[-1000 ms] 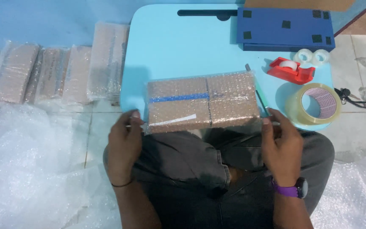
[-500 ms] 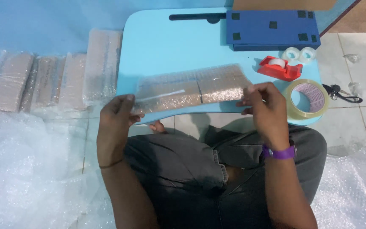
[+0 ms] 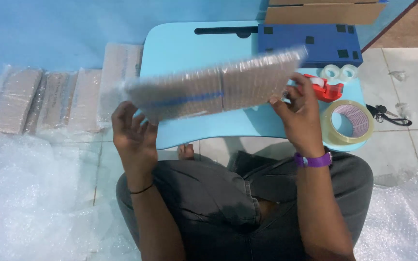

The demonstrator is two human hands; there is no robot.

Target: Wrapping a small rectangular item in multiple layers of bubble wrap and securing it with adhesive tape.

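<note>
Bubble-wrapped parcel between both raised hands.

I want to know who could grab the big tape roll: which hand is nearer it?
Right. The right hand holds the wrapped package's end just left of the tape roll; the left hand holds the far end, across the table.
</note>
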